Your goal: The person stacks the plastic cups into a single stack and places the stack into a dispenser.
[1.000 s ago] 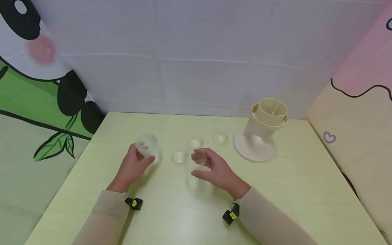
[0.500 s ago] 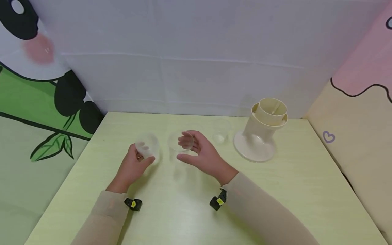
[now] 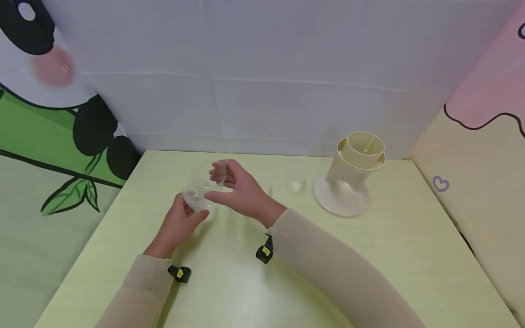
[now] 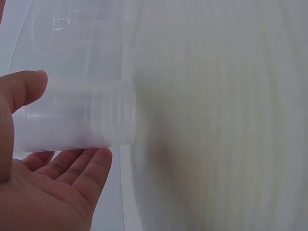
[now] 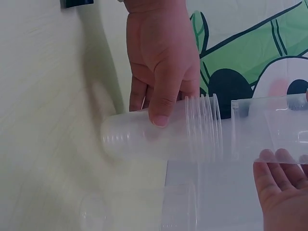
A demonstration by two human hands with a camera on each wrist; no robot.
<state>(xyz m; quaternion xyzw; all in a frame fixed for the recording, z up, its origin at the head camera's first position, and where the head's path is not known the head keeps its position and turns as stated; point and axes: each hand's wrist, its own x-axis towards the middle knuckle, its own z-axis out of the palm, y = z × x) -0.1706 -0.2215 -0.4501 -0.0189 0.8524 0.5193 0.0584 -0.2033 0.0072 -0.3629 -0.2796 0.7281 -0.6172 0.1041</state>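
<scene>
A stack of nested clear plastic cups (image 3: 193,199) is in my left hand (image 3: 174,225), held tilted above the table. In the right wrist view the stacked rims (image 5: 204,125) show at its upper end. My right hand (image 3: 242,187) holds a single clear plastic cup (image 5: 269,127) just above the stack; a narrow gap shows between its lower end and those rims. In the left wrist view, the left thumb and fingers lie on either side of the stack (image 4: 77,115). The right thumb is mostly hidden in the right wrist view.
Another clear cup (image 3: 295,177) stands on the pale table (image 3: 369,264), right of my hands. At the back right is a cream holder with two nested tubes (image 3: 362,152) on a round white base (image 3: 340,202). Cloth walls (image 3: 262,109) enclose the table.
My right hand has moved left and away from me, carrying its cup from the table's middle to above the left hand's stack. The left hand has stayed almost still.
</scene>
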